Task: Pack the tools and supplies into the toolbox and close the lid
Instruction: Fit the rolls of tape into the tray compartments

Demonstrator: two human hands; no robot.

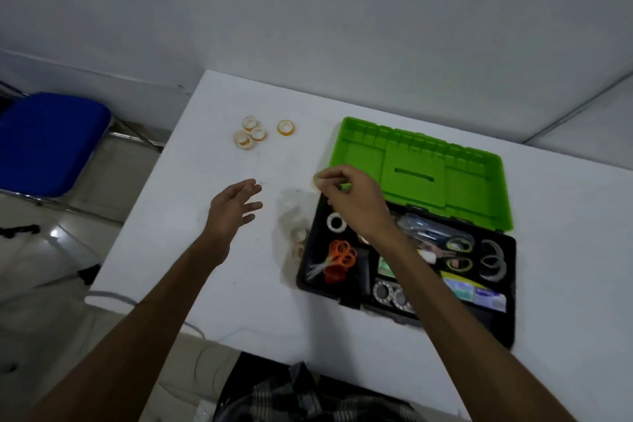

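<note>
Carrying item: small tape roll, pinched at the fingertips of the right hand, held over the far-left corner of the toolbox; apparently a tape roll, the view being blurred. Handling: lower it into a free compartment before letting go. Left hand: fingers relaxed, empty, above the table. Outstanding: four tape rolls on the table, well apart. Lid: raised.

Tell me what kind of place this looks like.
Probably a plain office or workroom, though that's a guess: a white table against a bare white wall, a blue folding chair on a tiled floor, and an open toolbox being packed.
</note>
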